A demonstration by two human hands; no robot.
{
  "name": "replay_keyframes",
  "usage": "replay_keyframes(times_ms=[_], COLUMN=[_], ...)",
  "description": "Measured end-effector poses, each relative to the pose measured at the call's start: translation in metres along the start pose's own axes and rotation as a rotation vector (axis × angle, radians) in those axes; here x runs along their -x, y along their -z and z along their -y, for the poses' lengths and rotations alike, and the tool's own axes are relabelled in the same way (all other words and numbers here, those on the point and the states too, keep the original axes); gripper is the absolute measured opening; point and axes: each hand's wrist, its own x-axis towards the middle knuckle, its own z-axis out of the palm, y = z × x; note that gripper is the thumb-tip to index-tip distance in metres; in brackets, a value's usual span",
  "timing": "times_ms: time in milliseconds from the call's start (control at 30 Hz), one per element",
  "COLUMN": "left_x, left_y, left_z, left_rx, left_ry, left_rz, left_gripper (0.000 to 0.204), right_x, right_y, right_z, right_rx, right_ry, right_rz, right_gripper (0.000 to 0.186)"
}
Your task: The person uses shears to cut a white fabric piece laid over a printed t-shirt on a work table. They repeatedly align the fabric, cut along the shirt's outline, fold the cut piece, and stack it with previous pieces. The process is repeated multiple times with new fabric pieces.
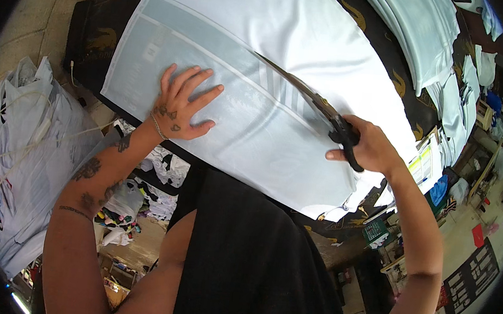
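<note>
Left hand (179,107) flat on smooth white fabric (242,54), right hand (371,146) gripping black-handled scissors (316,106)

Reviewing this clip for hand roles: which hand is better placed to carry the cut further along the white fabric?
Right. The right hand grips the scissors, whose blades already lie on the white fabric. The left hand lies flat on it, pinning it down.

You had a big table (103,39) with a dark cover, a wide white cloth (285,46) spread flat on it, more white cloth stacked (421,34) at its far right.
</note>
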Motion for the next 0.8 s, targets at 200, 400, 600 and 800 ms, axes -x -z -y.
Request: replay_keyframes(times_ms=[200, 400, 600, 800], left_x=[-0.003, 0.0, 0.001, 0.003], left_y=[0.004, 0.002, 0.003, 0.001], left_z=[0.002, 0.004, 0.006, 0.008], left_rx=[0.042, 0.073, 0.118, 0.147], left_ry=[-0.001, 0.028, 0.027, 0.026], left_rz=[-0.041, 0.008, 0.008, -0.013], left_gripper=[0.07, 0.07, 0.07, 0.071], right_x=[-0.023, -0.048, -0.068, -0.089], right_y=[0.006, 0.007, 0.01, 0.009], right_z=[0.028, 0.064, 0.095, 0.117], right_rx=[0.009, 0.13, 0.091, 0.152], right_ry=[-0.16, -0.203, -0.062, -0.112], right_rz=[0.08, 0.072, 0.043, 0.104], right_gripper=[0.077, 0.085, 0.08, 0.079])
